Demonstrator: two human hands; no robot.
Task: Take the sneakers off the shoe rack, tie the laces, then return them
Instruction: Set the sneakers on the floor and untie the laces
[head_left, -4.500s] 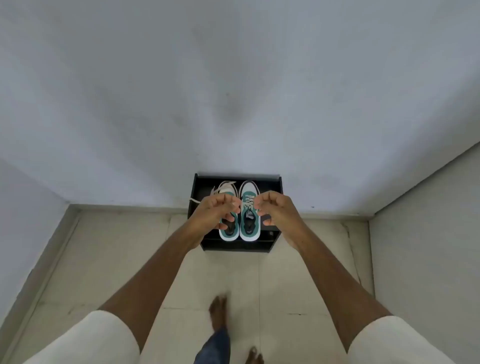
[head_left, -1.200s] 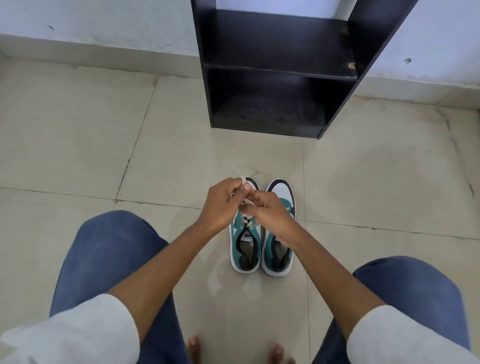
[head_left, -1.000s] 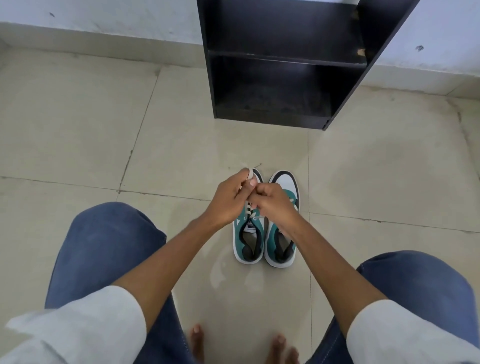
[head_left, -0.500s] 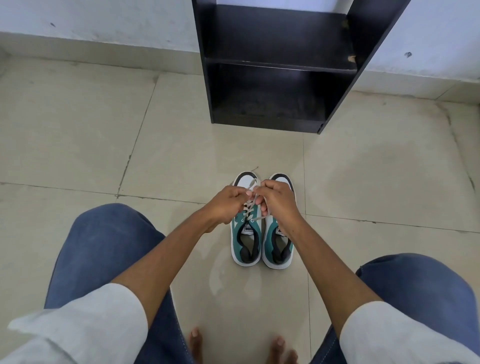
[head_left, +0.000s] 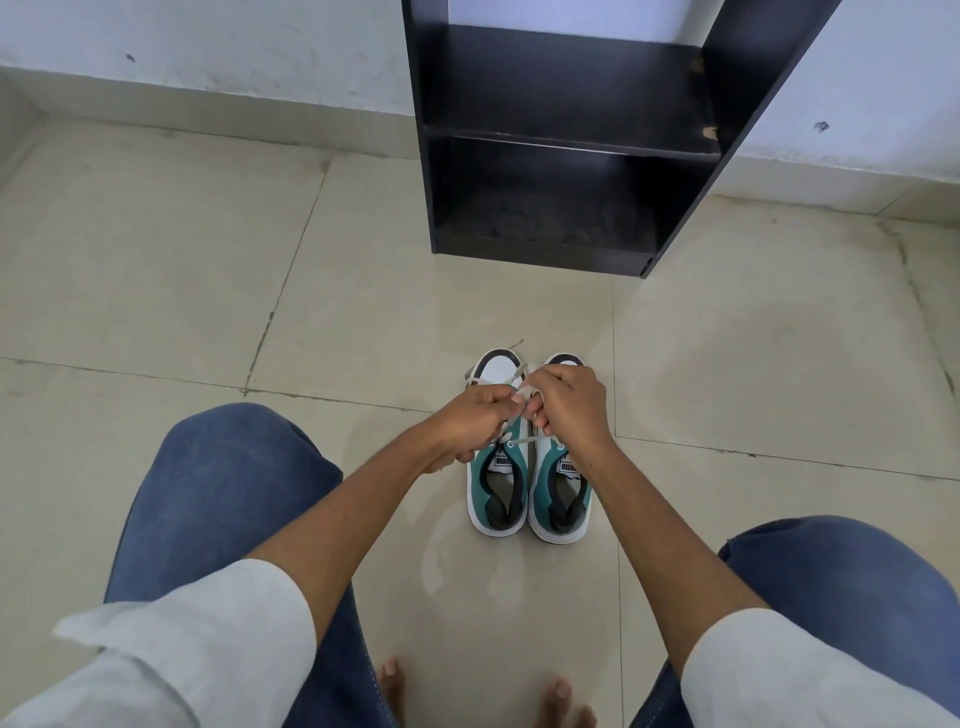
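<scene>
Two teal-and-white sneakers stand side by side on the tiled floor, toes pointing away from me: the left sneaker and the right sneaker. Both hands meet over the left sneaker's lacing. My left hand pinches a cream lace that runs toward the toe. My right hand grips the other strand, its fingers touching the left hand's. The knot itself is hidden under the fingers.
The black shoe rack stands against the white wall ahead, with both visible shelves bare. My knees in blue jeans flank the sneakers, and my bare toes show at the bottom edge. Beige floor tiles surround the sneakers.
The sneakers went from the rack's top, in my hands, down to the floor in front of me. Over the last second my hands have kept working the left sneaker's lace, shifting slightly.
</scene>
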